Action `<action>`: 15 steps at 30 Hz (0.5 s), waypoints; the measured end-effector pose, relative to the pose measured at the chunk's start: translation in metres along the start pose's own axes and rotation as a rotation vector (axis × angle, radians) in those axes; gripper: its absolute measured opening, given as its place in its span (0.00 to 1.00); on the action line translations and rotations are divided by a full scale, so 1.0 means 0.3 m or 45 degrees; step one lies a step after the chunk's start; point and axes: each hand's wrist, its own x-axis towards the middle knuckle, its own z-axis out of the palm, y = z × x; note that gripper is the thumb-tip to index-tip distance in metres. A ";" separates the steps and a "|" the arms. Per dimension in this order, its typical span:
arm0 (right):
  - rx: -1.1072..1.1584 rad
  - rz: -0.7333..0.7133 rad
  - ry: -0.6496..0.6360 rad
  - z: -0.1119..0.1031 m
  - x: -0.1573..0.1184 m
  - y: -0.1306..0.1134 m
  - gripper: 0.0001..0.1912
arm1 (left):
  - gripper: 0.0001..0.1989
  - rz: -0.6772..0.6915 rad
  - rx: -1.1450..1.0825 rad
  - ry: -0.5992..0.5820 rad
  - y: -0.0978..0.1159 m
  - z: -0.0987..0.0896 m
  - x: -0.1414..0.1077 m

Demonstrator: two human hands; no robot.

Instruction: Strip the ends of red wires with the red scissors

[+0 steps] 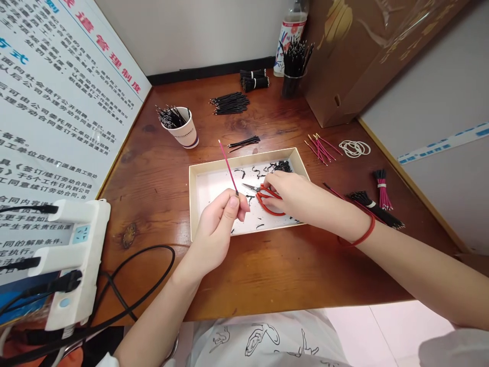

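A person is working with 2 bare hands over a shallow cardboard tray [248,158] on a wooden desk [153,204]. The left hand [216,227] is pinching 1 magenta wire [228,165] near its lower end, the fingertips [234,201] closed on it as the wire is angling up and away from them, above the tray. The right hand [290,196] is clenching red-handled scissors [267,199] inside the tray, its fingers [273,181] curling over the handles while the blades are pointing toward the wire's lower end, just apart from it. Black wire snippets [280,166] are lying scattered across the tray. A paper cup [183,130] of black-tipped wires is standing beyond the left hand, and a bundle of magenta wires [323,149] and loose rubber bands [354,149] are lying beyond the right hand. A red cord bracelet [361,232] is circling the right wrist.
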 end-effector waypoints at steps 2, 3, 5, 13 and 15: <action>-0.052 0.069 -0.088 0.004 0.009 -0.007 0.05 | 0.15 0.016 0.035 0.011 0.008 -0.005 -0.001; -0.067 0.082 -0.110 0.006 0.014 -0.007 0.04 | 0.15 0.024 0.045 0.020 0.010 -0.007 -0.001; -0.097 0.089 -0.103 0.015 0.020 -0.004 0.03 | 0.15 0.038 0.056 0.041 0.013 -0.011 -0.001; 0.905 0.140 0.365 0.011 -0.038 -0.024 0.09 | 0.14 0.055 0.239 0.165 0.032 -0.006 -0.001; 1.376 0.038 0.343 0.001 -0.068 -0.052 0.13 | 0.14 0.059 0.290 0.210 0.037 -0.003 0.001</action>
